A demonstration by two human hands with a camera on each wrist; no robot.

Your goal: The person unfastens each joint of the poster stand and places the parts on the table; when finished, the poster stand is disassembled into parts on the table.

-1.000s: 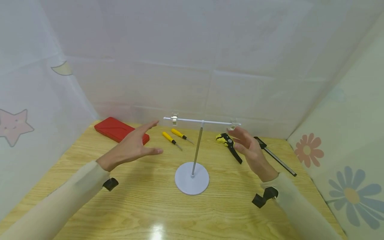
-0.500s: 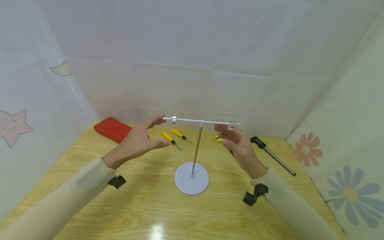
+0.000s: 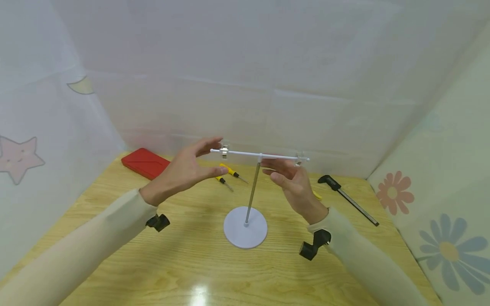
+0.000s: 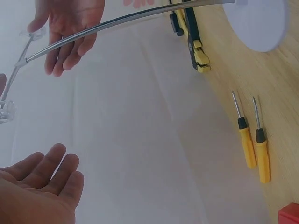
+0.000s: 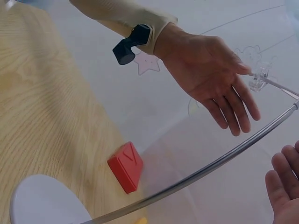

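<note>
A: What are the two hands doing at this moment?

B: Both are hovering beside the white stand (image 3: 246,199), which is standing upright in the middle of the wooden table (image 3: 183,259). The left hand (image 3: 187,170) is hanging by the left end of the crossbar (image 3: 260,154), fingers spread and nearly straight, gripping nothing. Its fingertips are lying right at the clear clip (image 3: 224,150) on that end; I cannot tell whether they are touching it.

A: And the other one?

B: The right hand (image 3: 292,182) is floating palm-up just under the right half of the bar, fingers relaxed and slightly bent, holding nothing.

A: Is the stand's foot showing?

B: Yes, the round base (image 3: 245,226) is sitting flat on the table, between the two forearms.

A: What else is lying around?

B: Two yellow screwdrivers (image 4: 252,137) are lying side by side at the far side, left of the pole. A red case (image 3: 144,162) is resting at the far left. A black-handled tool (image 3: 346,195) is lying at the far right, and yellow-and-black pliers (image 4: 194,39) are sitting near the base.
</note>
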